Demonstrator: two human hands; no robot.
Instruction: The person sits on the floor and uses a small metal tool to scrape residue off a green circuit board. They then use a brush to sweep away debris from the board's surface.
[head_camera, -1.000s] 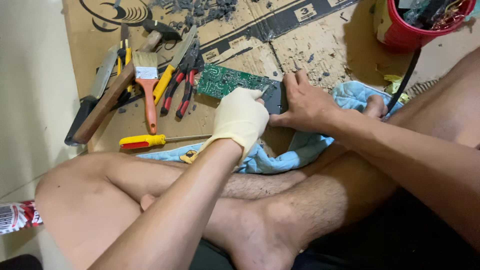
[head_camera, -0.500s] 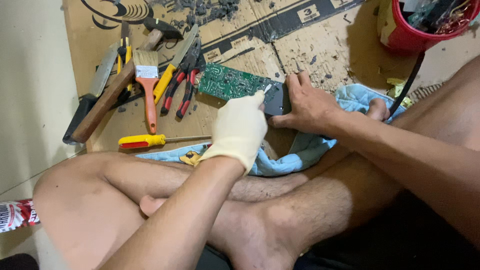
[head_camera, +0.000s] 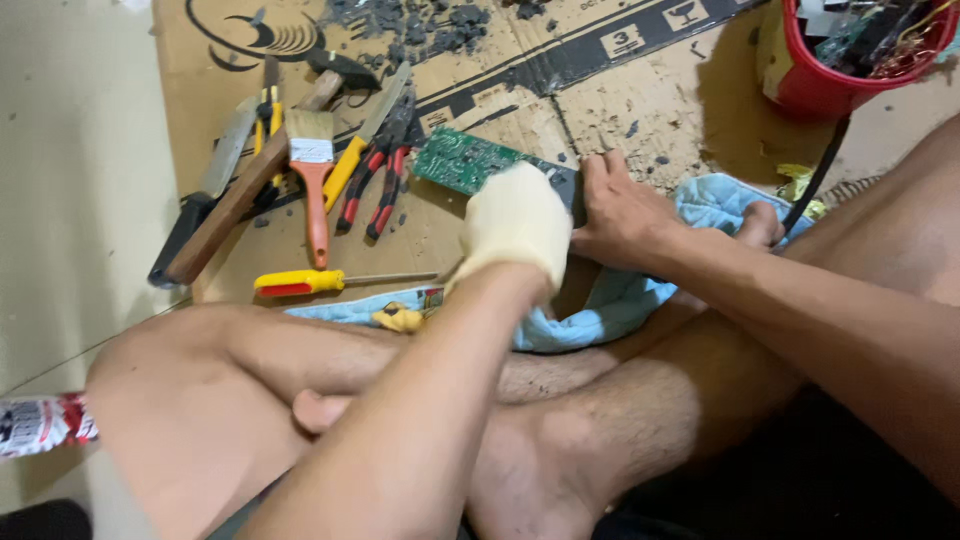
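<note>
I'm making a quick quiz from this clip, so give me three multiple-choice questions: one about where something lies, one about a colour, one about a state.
1. Where does the paintbrush lie?
A. Left of the circuit board
B. In the red bucket
C. On the blue cloth

2. What colour is the screwdriver handle?
A. Green
B. Yellow and red
C. Black

3. How is the left hand covered?
A. Bare
B. Wrapped in blue cloth
C. In a pale glove

Answers: 1 A, it lies among the tools on the cardboard left of the board. 2 B, yellow grip with red trim. 3 C, a cream glove covers it; the right hand is bare.
</note>
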